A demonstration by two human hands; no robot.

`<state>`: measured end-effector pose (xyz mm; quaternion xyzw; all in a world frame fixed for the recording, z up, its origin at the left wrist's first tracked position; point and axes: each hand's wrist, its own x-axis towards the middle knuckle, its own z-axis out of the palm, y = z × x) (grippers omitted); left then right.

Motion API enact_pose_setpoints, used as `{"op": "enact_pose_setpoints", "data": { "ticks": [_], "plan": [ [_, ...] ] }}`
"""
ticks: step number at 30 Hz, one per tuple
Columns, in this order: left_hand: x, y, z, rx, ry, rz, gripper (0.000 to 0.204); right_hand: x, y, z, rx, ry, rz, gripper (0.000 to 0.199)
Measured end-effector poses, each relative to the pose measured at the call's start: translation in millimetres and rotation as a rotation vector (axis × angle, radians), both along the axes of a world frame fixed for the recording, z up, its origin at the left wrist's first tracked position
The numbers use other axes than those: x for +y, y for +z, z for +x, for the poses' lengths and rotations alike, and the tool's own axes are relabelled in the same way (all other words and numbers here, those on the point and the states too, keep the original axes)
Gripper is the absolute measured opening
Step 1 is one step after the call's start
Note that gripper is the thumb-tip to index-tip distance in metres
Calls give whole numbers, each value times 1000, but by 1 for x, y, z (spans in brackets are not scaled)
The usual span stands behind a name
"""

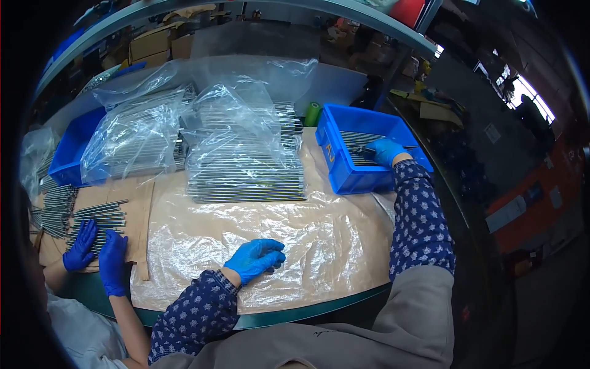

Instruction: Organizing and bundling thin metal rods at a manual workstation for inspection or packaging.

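Observation:
My right hand, in a light blue glove, reaches into a blue plastic bin at the right. Its fingers close on thin metal rods lying in the bin; the fingertips are partly hidden, so how many they hold cannot be made out. My left hand, gloved alike, hovers over or rests on the clear plastic sheet near the front edge. Its fingers are loosely bent and somewhat apart, with nothing visible in them. Beyond it lies a stack of similar rods, partly under clear plastic bags.
At the left a co-worker's dark blue gloved hands lie by more rods on brown card. Another blue bin and a bagged rod stack sit behind. A green roll-shaped thing stands beside the right bin. A metal bar spans overhead.

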<state>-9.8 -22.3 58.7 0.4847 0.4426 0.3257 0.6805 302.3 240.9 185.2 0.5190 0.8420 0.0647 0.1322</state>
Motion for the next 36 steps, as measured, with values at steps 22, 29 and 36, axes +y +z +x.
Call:
{"op": "enact_pose_setpoints", "data": {
  "ticks": [22, 29, 36],
  "plan": [
    [26, -22, -42, 233, 608, 673, 48, -34, -82, -169, 1016, -60, -152, 45],
    [88, 9, -120, 380, 1011, 442, 65, -59, -136, -176, 1442, 153, 181, 24],
    [156, -22, -165, 557, 861, 449, 71, -58, -128, -198, 1223, 60, 359, 31]
  ]
}}
